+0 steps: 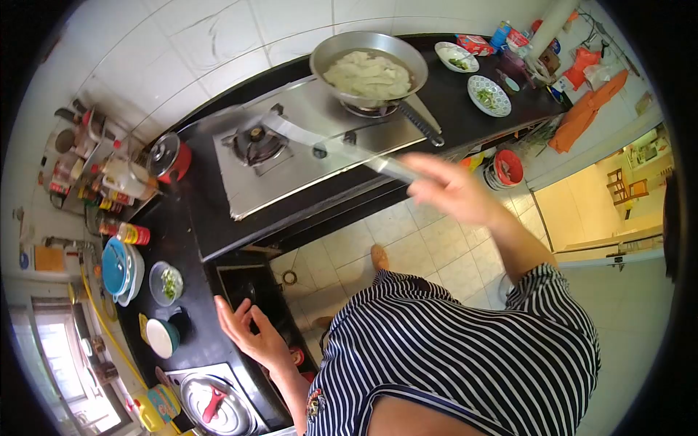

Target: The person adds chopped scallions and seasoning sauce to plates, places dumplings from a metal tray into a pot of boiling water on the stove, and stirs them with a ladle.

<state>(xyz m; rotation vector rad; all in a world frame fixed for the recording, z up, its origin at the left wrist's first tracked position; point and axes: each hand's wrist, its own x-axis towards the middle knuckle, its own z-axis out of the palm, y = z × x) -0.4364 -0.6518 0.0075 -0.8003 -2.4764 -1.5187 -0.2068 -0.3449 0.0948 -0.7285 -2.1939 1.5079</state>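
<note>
My right hand (454,190) is closed around the handle of a long metal utensil (327,145), whose blurred flat end reaches over the left part of the steel gas stove (287,182), near the bare burner (258,144). My left hand (254,336) hangs beside the left counter edge, fingers apart, holding nothing. On the right burner sits a wok (320,64) with pale, flat food (371,76) in liquid; its black handle (420,122) points toward the floor side. Close to my left hand are a glass bowl with chopped greens (169,285) and a teal bowl (162,338).
Two plates with greens (489,96) (456,57) stand right of the wok. A red pot (169,157) is left of the stove. Bottles (123,178) line the left wall. A lid (214,403) lies at the lower left. A red bucket (503,169) stands on the floor.
</note>
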